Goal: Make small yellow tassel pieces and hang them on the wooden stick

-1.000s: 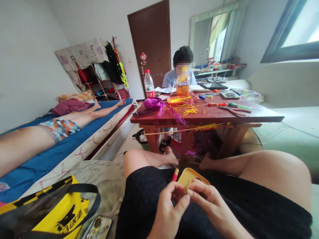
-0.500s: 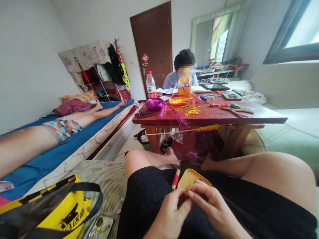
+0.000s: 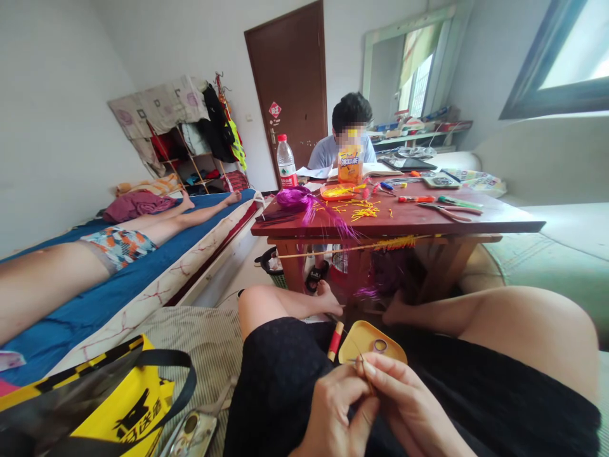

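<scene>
My left hand (image 3: 335,406) and my right hand (image 3: 404,393) meet over my lap, fingertips pinched together. Between them is a thin, dark, wire-like strand (image 3: 358,357), its fine ends sticking up past the fingers; its exact kind is too small to make out. Just beyond the fingers a yellow tray (image 3: 351,336) rests on my lap, with a small roll of tape (image 3: 380,346) in it. Left of the tray lies a tube (image 3: 335,341), red in the middle with tan ends, perhaps a thread spool.
Ahead stands a red-brown table (image 3: 304,223) with purple strands (image 3: 297,198), yellow pieces (image 3: 365,211), pliers (image 3: 450,212) and a bottle (image 3: 286,164). A person (image 3: 321,152) sits behind it. At left are a yellow bag (image 3: 128,406) and a bed (image 3: 61,317) with someone lying on it.
My left hand has turned and curled over more, and my fingers have shifted on the strand. The tape roll in the tray is now more exposed. The view has moved slightly.
</scene>
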Available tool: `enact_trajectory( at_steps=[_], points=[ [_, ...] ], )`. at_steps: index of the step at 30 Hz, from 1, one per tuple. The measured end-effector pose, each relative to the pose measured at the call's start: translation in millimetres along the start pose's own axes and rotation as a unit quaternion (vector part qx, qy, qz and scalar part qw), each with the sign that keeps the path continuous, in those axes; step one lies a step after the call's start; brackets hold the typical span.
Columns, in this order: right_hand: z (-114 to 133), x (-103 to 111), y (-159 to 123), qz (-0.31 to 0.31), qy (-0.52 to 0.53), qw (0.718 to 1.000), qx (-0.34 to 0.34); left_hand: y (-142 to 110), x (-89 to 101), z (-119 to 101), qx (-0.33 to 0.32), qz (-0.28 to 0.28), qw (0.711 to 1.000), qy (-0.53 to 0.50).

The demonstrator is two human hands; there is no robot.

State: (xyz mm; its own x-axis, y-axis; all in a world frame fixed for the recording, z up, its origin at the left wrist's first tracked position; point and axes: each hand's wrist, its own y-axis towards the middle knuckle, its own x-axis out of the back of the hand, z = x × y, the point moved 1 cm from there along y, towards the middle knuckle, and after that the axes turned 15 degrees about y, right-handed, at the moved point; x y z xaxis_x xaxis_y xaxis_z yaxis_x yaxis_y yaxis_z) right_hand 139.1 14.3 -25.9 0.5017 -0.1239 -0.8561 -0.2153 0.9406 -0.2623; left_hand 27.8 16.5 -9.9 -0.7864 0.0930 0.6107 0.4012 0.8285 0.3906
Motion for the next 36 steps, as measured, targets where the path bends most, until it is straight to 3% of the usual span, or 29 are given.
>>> enact_trajectory(
  at_steps=[3, 5, 6, 8, 12, 14, 16, 17, 19, 21, 28, 31, 36],
  points=[
    [-1.8, 2.3, -0.2, 0.009, -0.038, 0.999, 0.007, -3.0, 0.5, 0.3, -0.044, 0.014, 0.996, 0.077],
    [2.8, 3.0, 1.4, 0.032, -0.136, 0.987, 0.076, -4.1, 2.2, -0.2, -0.035, 0.026, 0.994, 0.102],
    [7.1, 2.6, 2.3, 0.046, -0.208, 0.968, 0.131, -4.4, 4.5, -1.3, -0.03, 0.028, 0.992, 0.119],
    [17.8, 0.5, 3.1, 0.07, -0.37, 0.89, 0.256, -5.0, 12.3, -6.2, -0.034, 0.021, 0.986, 0.164],
    [34.0, -7.2, -2.1, 0.109, -0.578, 0.661, 0.465, -0.4, 37.2, -22.3, -0.081, -0.049, 0.967, 0.238],
    [35.4, -11.1, -6.3, 0.132, -0.622, 0.554, 0.538, 8.0, 46.7, -25.9, -0.019, -0.059, 0.966, 0.251],
    [33.3, -13.2, -9.1, 0.152, -0.653, 0.474, 0.571, 18.3, 48.6, -22.9, 0.083, 0.019, 0.972, 0.22],
    [31.6, -13.5, -9.7, 0.161, -0.666, 0.449, 0.573, 22.7, 46.9, -19.5, 0.124, 0.076, 0.973, 0.181],
    [28.4, -12.8, -9.8, 0.175, -0.685, 0.432, 0.561, 28.7, 40.5, -11.5, 0.171, 0.171, 0.966, 0.089],
    [26.5, -11.8, -9.6, 0.179, -0.698, 0.437, 0.538, 30.7, 34.3, -4.3, 0.186, 0.204, 0.96, 0.032],
    [25.2, -12.3, -9.1, 0.185, -0.727, 0.457, 0.478, 30.0, 32.7, -0.3, 0.17, 0.197, 0.962, 0.08],
    [23.0, -10.7, -7.8, 0.196, -0.728, 0.439, 0.488, 30.9, 34.6, -0.6, 0.179, 0.191, 0.962, 0.075],
    [19.5, -8.2, -5.3, 0.194, -0.735, 0.42, 0.496, 29.4, 30.2, 5.4, 0.21, 0.173, 0.962, -0.032]
  ],
)
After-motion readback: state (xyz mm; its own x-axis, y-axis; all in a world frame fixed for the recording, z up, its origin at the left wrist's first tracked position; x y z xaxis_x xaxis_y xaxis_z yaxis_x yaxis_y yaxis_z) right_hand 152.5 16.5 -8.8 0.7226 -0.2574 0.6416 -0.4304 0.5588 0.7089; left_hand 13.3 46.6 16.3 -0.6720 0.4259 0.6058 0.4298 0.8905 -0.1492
